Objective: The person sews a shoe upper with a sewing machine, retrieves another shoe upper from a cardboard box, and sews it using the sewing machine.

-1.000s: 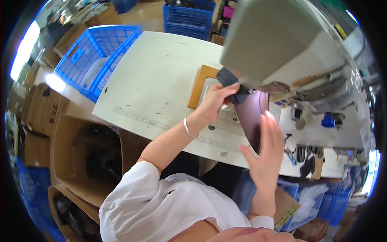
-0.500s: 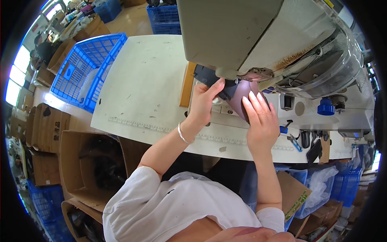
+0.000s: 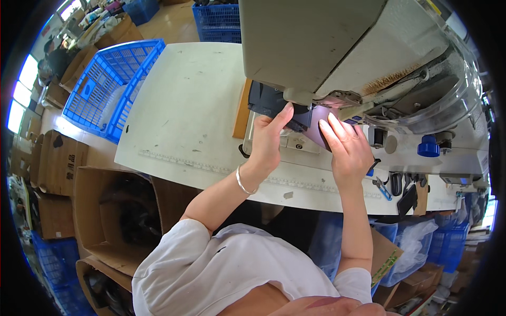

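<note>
Under the head of a large off-white sewing machine (image 3: 305, 47) lies a curved black and mauve fabric piece (image 3: 317, 115). Its black end (image 3: 264, 99) extends left of the presser area; the machine hides part of the middle. My left hand (image 3: 270, 134) is closed on the black part, thumb on top near the needle area, and a silver bangle circles that wrist. On the mauve part rests my right hand (image 3: 345, 150), its fingers bent over the surface and pointing at the machine. That hand's thumb is hidden.
The white table (image 3: 179, 105) carries a printed ruler strip. A wooden block (image 3: 242, 110) sits beside the machine bed. Blue-handled cutters (image 3: 383, 189) and a black phone-like object (image 3: 407, 199) lie right. A blue crate (image 3: 113, 87) and open cardboard box (image 3: 113, 216) stand left.
The piece has turned and shifted beneath the machine, with more black and less mauve showing. My right hand has moved slightly right and down; my left hand stays on the black part.
</note>
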Demonstrator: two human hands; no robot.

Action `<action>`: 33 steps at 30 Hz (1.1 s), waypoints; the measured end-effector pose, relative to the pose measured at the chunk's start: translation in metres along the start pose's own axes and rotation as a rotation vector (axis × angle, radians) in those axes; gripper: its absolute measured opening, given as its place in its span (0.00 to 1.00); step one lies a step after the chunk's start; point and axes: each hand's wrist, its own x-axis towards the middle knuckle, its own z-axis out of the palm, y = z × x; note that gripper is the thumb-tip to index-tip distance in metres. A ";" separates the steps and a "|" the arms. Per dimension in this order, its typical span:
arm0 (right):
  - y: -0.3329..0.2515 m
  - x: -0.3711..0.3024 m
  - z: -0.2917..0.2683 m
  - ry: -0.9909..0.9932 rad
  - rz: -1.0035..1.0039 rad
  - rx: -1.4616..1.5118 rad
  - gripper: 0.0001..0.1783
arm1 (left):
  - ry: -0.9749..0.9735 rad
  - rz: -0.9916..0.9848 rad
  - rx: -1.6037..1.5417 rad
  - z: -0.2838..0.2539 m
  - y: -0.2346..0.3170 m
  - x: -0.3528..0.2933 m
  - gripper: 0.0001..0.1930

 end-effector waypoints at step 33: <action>0.048 -0.019 0.033 -0.133 0.163 0.152 0.07 | 0.010 0.064 0.661 -0.026 0.056 -0.006 0.24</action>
